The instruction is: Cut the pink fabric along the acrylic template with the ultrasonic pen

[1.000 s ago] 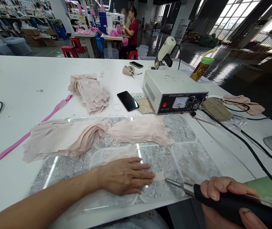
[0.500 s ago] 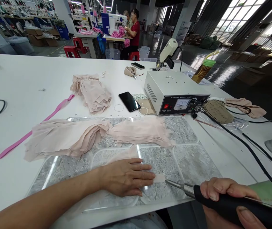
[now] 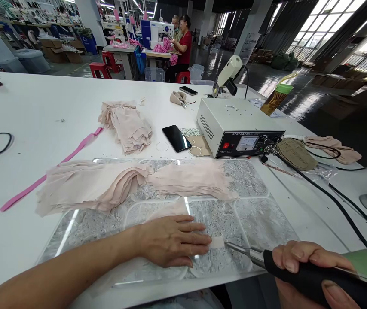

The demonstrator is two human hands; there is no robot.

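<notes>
My left hand (image 3: 170, 240) lies flat on a thin pale pink fabric piece (image 3: 216, 242), pressing it onto the scratched clear cutting plate (image 3: 261, 223). My right hand (image 3: 309, 274) grips the black handle of a cutting tool (image 3: 299, 274). Its metal tip (image 3: 235, 247) touches the fabric's edge just past my left fingertips. Two piles of pale pink fabric (image 3: 90, 184) (image 3: 190, 178) rest across the far half of the plate.
A white control box with a dial (image 3: 238, 126) stands behind the plate, its black cable (image 3: 331, 195) running to the tool. A black phone (image 3: 176, 138), another fabric stack (image 3: 127, 124), a pink strap (image 3: 51, 169) and a green-lidded bottle (image 3: 275, 98) sit farther back. Two people sew at distant tables.
Both hands hold nearly the same positions; the view has shifted slightly, so everything sits a little further right and lower in the frame.
</notes>
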